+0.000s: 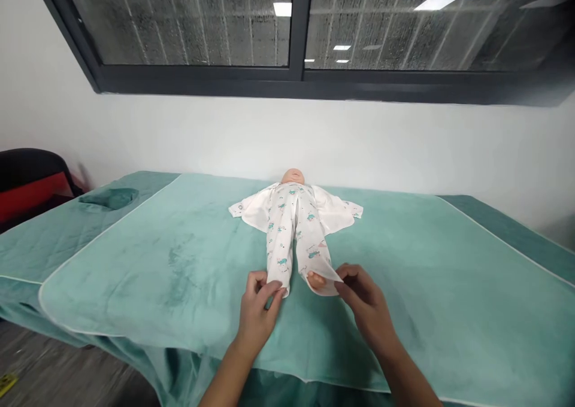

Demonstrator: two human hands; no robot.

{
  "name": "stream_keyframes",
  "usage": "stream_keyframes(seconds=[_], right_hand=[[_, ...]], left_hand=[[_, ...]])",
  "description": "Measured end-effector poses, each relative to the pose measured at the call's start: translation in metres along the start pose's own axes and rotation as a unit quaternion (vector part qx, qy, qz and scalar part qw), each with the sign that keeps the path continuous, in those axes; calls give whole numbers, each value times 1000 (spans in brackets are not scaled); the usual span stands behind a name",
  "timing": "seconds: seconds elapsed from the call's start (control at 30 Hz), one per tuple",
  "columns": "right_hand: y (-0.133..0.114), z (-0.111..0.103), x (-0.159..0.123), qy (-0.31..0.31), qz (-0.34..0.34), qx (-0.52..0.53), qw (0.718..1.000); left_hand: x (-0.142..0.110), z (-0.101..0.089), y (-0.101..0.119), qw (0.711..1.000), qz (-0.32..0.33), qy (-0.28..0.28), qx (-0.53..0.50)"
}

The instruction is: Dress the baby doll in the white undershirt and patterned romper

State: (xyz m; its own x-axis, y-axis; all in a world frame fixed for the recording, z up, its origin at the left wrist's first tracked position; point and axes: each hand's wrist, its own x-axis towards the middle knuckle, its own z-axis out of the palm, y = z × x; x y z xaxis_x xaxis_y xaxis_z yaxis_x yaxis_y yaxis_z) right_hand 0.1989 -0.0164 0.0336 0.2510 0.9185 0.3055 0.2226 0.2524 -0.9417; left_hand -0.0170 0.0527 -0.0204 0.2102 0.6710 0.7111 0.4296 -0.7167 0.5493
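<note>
A baby doll [293, 176] lies on its back with its head toward the wall. White patterned baby trousers [279, 227] cover its body and legs, and a white baby shirt [335, 209] spreads out to both sides under them. My left hand [260, 311] is closed in a pinch at the cuff of the left trouser leg. Between the thumb and fingers of my right hand [365, 302] is the cuff of the other leg, pulled outward. The doll's foot [317, 280] shows in that wide opening; the other foot is hidden in the cloth.
A green padded cover [148, 257] with white piping lies over the bed. Folds of green cloth [110, 197] sit at the far left, near a black and red chair [36, 179]. Behind the bed stands a white wall [215, 131] under a dark-framed window [296, 84].
</note>
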Motion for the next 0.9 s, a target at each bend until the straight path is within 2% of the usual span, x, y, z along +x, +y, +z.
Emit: stream_keyframes(seconds=[0.1,0.2,0.27,0.37,0.47,0.6,0.7,0.77,0.83,0.9], right_hand=[[4,9,-2,-26,31,-62,997],[9,19,-2,-57,44,-145,987],[10,22,0,-67,24,-202,977],[9,21,-1,-69,-46,-233,969],[11,17,-5,-81,-82,-219,969],[13,6,-8,-164,-45,-219,961],[18,-4,7,-231,-24,-193,953],[27,-9,27,-195,-32,-204,959],[41,-10,53,-98,-64,-262,958],[54,-7,79,-26,-108,-342,933]], left_hand=[[-2,2,-2,1000,13,-4,16],[0,2,-1,998,23,-40,39],[2,2,1,995,37,-73,59],[3,1,2,990,53,-103,74],[2,0,1,992,58,-85,71],[0,-1,0,994,70,-33,83],[-2,-3,4,994,85,-31,64],[-1,-5,6,996,85,-35,15],[3,-8,6,997,55,-28,-41],[13,-10,-1,998,-16,-12,-59]])
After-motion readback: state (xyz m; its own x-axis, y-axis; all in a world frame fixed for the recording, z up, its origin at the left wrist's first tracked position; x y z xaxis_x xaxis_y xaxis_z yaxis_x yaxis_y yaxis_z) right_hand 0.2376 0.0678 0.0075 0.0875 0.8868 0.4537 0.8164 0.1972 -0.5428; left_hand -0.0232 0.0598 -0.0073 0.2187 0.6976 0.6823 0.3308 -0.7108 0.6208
